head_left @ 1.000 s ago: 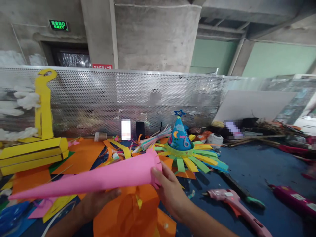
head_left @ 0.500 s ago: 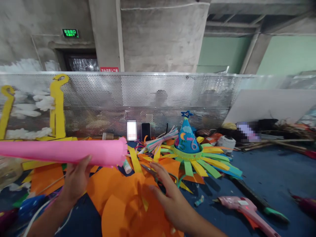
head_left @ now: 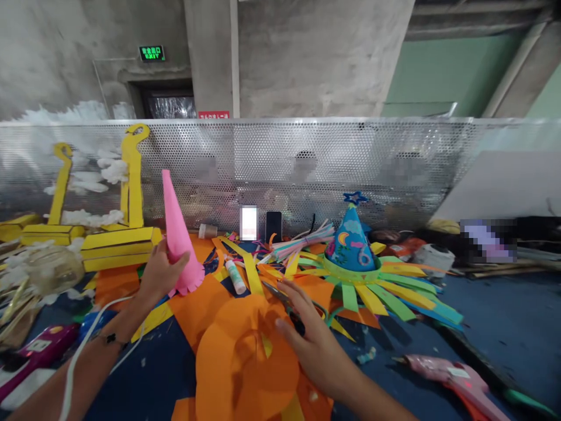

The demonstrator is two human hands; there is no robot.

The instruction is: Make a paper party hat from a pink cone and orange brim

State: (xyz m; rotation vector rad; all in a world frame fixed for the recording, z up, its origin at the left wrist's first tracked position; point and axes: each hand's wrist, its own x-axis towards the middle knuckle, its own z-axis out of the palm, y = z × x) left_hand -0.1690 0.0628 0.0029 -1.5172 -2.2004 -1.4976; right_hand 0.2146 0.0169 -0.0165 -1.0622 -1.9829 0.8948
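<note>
A pink paper cone [head_left: 179, 248] with a scalloped lower edge stands nearly upright on the left. My left hand [head_left: 164, 272] is wrapped round its lower part, and the cone's base is at the orange sheets. Wavy-edged orange paper [head_left: 245, 362] lies in front of me, in the middle. My right hand [head_left: 307, 333] hovers at its right edge, thumb and fingers apart, holding nothing that I can see. Just behind those fingers lies a pair of scissors [head_left: 280, 295], partly covered by the hand. A glue stick [head_left: 236, 279] rests between the hands.
A blue cone hat [head_left: 352, 248] with paper strips stands right of centre. A pink glue gun [head_left: 451, 374] lies front right, a purple one [head_left: 41, 356] front left. Yellow box shapes [head_left: 120, 248] stand at left. Two phones lean at the perforated metal panel [head_left: 280, 146]. A white cable crosses my left forearm.
My left hand has turned the pink cone from lying sideways to standing tip up, and brought it down onto the orange sheets. The right hand stays nearly still. The view has shifted left.
</note>
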